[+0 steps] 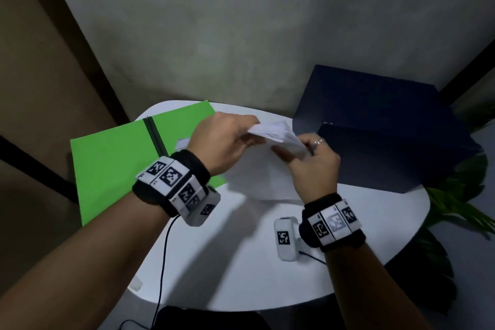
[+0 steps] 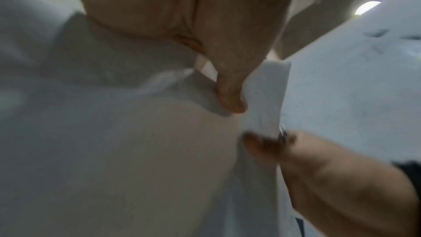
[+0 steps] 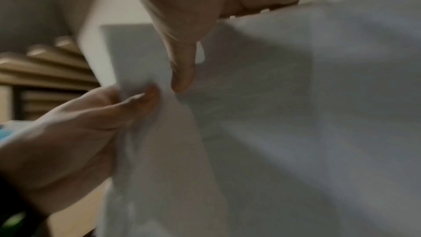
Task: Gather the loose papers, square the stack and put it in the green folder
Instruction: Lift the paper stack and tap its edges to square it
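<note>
The left hand [image 1: 223, 142] and the right hand [image 1: 312, 161], both wearing marker-covered wristbands, were raised over the middle of the white table [image 1: 241, 262] and held the papers [image 1: 278, 134] between them. The left thumb [image 2: 230, 87] pinched the sheets at their upper left part, and the right thumb [image 3: 182, 68] with the curled right fingers clamped them on the right side. The stack stood roughly upright with its lower edge on or close to the table; its long axis could not be told. The sheets were fanned and uneven at the top, blurred in all views. The green folder [image 1: 112, 158] lay open and flat at the table's left edge, overhanging it, its dark spine running from far to near. A dark blue box [image 1: 380, 126] sat at the far right corner.
</note>
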`<act>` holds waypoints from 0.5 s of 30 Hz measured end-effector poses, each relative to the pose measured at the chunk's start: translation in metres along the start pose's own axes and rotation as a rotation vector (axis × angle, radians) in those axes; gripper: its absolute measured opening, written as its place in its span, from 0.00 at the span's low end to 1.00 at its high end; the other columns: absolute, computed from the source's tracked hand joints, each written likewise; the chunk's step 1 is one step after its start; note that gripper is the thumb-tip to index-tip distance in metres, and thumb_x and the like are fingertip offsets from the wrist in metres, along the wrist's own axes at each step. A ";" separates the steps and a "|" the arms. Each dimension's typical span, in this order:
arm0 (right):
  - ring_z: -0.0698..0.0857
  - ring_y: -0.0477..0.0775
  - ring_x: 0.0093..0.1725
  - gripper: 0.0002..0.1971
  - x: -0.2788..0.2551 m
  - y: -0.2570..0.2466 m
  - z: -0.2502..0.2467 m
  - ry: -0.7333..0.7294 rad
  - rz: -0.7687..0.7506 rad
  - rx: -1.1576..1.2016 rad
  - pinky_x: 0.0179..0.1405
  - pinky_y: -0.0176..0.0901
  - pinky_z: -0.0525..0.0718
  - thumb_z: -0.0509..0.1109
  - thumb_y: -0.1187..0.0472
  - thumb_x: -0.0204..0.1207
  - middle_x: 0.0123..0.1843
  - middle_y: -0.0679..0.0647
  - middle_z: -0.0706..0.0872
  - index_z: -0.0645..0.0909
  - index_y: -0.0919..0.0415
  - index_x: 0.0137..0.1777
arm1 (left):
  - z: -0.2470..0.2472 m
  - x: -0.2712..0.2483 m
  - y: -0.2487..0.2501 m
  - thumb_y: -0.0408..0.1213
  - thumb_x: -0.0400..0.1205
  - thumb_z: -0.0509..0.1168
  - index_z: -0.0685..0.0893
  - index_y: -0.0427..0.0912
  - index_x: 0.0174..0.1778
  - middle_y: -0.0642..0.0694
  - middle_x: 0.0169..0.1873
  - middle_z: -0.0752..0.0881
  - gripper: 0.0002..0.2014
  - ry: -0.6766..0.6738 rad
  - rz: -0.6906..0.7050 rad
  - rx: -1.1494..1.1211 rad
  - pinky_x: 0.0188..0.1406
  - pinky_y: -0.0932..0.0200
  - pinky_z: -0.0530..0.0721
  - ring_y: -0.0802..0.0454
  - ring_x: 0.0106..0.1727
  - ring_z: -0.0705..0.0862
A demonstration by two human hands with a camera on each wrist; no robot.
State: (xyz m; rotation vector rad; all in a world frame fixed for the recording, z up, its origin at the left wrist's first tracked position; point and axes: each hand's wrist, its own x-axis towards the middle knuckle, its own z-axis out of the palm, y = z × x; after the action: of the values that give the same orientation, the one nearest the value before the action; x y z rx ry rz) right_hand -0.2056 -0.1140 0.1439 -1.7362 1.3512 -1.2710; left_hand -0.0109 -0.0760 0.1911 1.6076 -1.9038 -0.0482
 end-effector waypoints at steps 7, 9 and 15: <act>0.81 0.57 0.72 0.64 -0.023 0.092 -0.024 0.199 0.622 0.452 0.72 0.60 0.79 0.92 0.49 0.42 0.74 0.54 0.78 0.60 0.44 0.80 | -0.013 -0.031 -0.069 0.26 0.77 0.72 0.89 0.50 0.41 0.63 0.34 0.91 0.11 0.175 -0.399 -0.770 0.40 0.69 0.83 0.69 0.36 0.86; 0.88 0.58 0.63 0.51 -0.019 0.086 -0.029 0.077 0.623 0.592 0.63 0.59 0.86 0.90 0.51 0.50 0.66 0.59 0.86 0.70 0.56 0.75 | -0.005 -0.040 -0.075 0.32 0.75 0.74 0.89 0.46 0.44 0.60 0.36 0.92 0.06 0.180 -0.491 -0.891 0.40 0.67 0.85 0.65 0.37 0.89; 0.92 0.48 0.42 0.09 -0.025 0.077 -0.043 0.112 0.452 0.371 0.41 0.41 0.90 0.81 0.69 0.69 0.42 0.51 0.93 0.87 0.59 0.47 | 0.037 -0.075 -0.074 0.30 0.75 0.74 0.89 0.45 0.52 0.68 0.31 0.89 0.11 0.289 -0.660 -0.740 0.35 0.73 0.83 0.74 0.33 0.85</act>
State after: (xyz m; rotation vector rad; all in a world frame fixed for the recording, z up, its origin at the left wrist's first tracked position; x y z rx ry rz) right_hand -0.2754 -0.1102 0.0845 -1.0496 1.3665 -1.2680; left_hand 0.0390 -0.0411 0.0978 1.5142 -0.8990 -0.6712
